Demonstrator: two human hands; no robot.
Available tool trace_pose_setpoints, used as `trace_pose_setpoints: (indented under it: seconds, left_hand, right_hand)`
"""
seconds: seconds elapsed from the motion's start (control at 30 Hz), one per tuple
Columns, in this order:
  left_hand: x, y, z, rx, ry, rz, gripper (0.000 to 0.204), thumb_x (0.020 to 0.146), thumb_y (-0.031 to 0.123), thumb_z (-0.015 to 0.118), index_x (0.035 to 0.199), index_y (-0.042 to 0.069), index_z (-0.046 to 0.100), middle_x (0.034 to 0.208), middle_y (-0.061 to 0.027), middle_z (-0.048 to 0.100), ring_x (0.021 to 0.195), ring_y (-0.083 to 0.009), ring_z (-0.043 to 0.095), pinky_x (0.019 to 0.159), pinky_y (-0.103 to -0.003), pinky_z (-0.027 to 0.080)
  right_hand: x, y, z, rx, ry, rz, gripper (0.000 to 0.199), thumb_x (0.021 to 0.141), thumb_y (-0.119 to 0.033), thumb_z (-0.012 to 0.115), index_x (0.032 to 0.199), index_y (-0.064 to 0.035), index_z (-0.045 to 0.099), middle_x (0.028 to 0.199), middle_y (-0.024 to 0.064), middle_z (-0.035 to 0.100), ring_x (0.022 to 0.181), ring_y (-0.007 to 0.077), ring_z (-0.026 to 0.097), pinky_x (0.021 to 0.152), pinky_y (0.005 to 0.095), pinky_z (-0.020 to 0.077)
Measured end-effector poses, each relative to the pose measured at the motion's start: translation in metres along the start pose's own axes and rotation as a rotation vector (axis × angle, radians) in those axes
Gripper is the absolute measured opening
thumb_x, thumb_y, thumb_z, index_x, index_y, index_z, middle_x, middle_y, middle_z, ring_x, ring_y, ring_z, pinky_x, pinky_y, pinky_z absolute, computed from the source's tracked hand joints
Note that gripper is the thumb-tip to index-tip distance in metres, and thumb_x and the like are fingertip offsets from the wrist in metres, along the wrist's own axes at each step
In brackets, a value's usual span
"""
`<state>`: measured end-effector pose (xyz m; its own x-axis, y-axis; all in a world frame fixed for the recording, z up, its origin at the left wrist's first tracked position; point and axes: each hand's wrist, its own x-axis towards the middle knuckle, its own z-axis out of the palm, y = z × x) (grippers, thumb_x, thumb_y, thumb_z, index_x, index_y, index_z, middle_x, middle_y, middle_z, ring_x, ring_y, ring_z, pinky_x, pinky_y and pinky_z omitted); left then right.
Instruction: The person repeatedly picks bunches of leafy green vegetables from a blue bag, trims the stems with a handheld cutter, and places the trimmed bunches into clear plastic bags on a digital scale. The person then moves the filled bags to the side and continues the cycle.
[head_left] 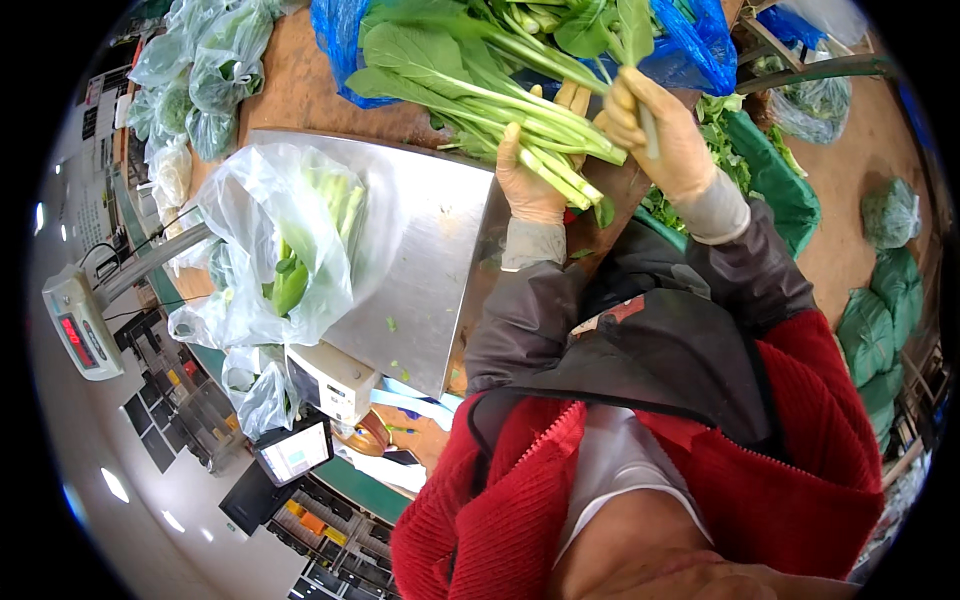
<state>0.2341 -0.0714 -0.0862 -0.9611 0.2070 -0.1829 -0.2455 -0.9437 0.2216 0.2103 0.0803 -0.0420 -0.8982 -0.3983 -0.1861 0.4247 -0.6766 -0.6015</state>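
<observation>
My left hand (532, 190), in a pale glove, is wrapped round a bunch of leafy green vegetables (500, 100). The cut stem ends point toward me, and the leaves spread up to the left. Close beside it, my gloved right hand (672, 135) grips a single leafy stalk (649, 132); its leaf sticks up above my fingers and its pale stem end hangs below them. Just beyond both hands lies an open blue plastic bag (708, 45) with more of the same greens in it.
Left of my hands is a steel scale platform (420, 210), with a clear plastic bag (290, 230) of greens on it. Its display (80, 325) stands farther left. Filled bags (215, 75) sit at the far left, and a green bag (770, 180) of leaves lies right of my right hand.
</observation>
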Motion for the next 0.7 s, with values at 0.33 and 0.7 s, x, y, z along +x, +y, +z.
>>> trace_pose_setpoints:
  seconds: [0.33, 0.7]
  left_hand:
    - [-0.001, 0.007, -0.007, 0.074, -0.016, 0.019, 0.069, 0.076, 0.037, 0.063, 0.133, 0.006, 0.039, 0.145, -0.0235, 0.022, 0.135, -0.0415, 0.019, 0.107, -0.062, 0.018]
    - [-0.007, 0.010, -0.018, 0.102, 0.213, 0.067, 0.063, 0.081, 0.032, 0.058, 0.134, 0.004, 0.038, 0.135, -0.0163, 0.042, 0.124, -0.0320, 0.040, 0.107, -0.051, 0.027]
  right_hand:
    - [-0.140, -0.061, -0.111, -1.749, 0.374, 0.309, 0.044, 0.091, -0.035, 0.050, 0.116, 0.0013, 0.054, 0.113, 0.0154, 0.058, 0.106, 0.0228, 0.053, 0.091, 0.0306, 0.0402]
    - [0.032, 0.035, -0.046, -0.462, 0.327, 0.164, 0.027, 0.087, -0.025, 0.062, 0.100, -0.0017, 0.062, 0.084, 0.0014, 0.062, 0.070, 0.0077, 0.055, 0.062, 0.0215, 0.0444]
